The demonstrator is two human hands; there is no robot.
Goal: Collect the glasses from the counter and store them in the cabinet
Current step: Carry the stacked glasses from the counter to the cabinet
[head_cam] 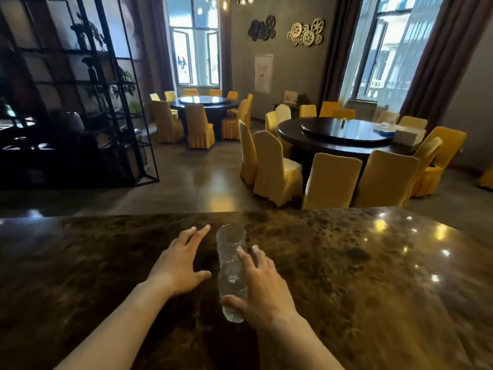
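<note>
Head camera looked across a polished dark brown marble counter (pixel 346 263). At seven o'clock the left hand (pixel 177 265) lay spread flat and released on the stone, holding nothing. Just beside it, centred at six o'clock, stood a tall stack of clear nested glasses (pixel 230 271), empty as far as could be seen. The right hand (pixel 260 287) curled around that stack, thumb at its base, grasping it. Collection seemed barely begun; no cabinet was visible, so storing remained.
</note>
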